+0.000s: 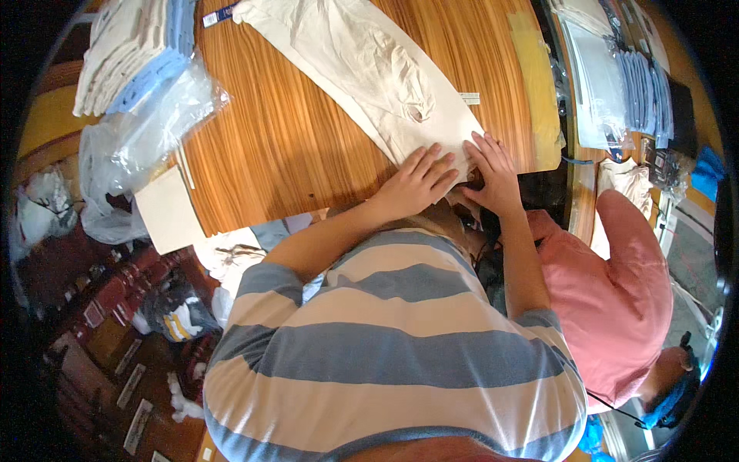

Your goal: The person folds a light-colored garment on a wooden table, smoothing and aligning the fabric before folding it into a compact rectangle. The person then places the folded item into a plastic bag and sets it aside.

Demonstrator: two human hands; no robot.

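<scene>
A long cream garment [369, 69], which looks like a pair of folded trousers, lies slantwise across the wooden table [262, 146]. Its surface is wrinkled along the middle, and a small puckered spot shows towards the near end. My left hand [412, 181] rests flat on that near end with its fingers spread. At the right edge of the same end is my right hand [496, 175], fingers stretched along the cloth and thumb apart, low by the table's edge. A dark blue tag [219, 15] shows beside the garment's far left end.
Stacked folded cream and blue clothes [135, 58] stand at the far left, with clear plastic bags [154, 123] beside them. Yellow sheeting [536, 92] covers the table's right edge. Wrapped blue garments [643, 92] lie farther right. A co-worker in a pink top [608, 292] is close on my right.
</scene>
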